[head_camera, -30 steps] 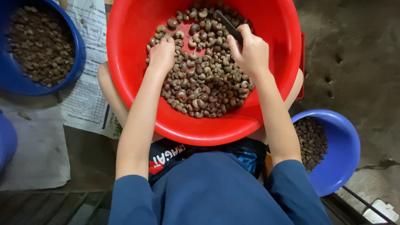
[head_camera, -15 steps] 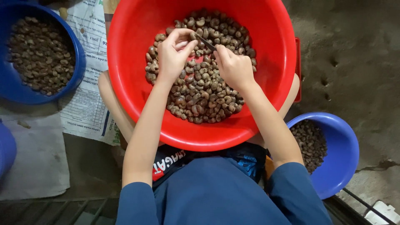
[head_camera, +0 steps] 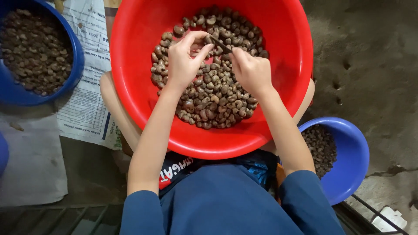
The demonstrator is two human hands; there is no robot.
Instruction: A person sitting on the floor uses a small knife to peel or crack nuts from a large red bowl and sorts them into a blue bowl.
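Three basins frame the person's lap, and the biggest, the red basin (head_camera: 278, 109), rests across the knees with no hand steadying it, so a shifted leg could tip it and spill its load onto the dirt floor (head_camera: 374, 56). Inside it, the heap of brown cashew nuts (head_camera: 213, 95) fills the bottom, loose and rounded, so any nut nudged from the pile would likely roll. Two blue bowls flank it: the left blue bowl (head_camera: 74, 65), full of similar nuts, sits on printed paper (head_camera: 87, 104), and the right blue bowl (head_camera: 352, 161) stands just beside the right knee, low enough that an elbow swinging back could knock it. Both forearms reach in from dark blue sleeves (head_camera: 143, 213). The left hand (head_camera: 183, 61) is curled, thumb and forefinger pinched on a single nut (head_camera: 208, 40) held just above the heap. The right hand (head_camera: 250, 69) is closed around the handle of a small dark blade (head_camera: 220, 45), whose tip touches that nut. Here lies the sharper risk, in my judgement: the blade points toward the left fingertips (head_camera: 204, 48), and a slip off the hard curved shell could drive it into them; too loose a pinch could let the nut twist free and drop back among the others.
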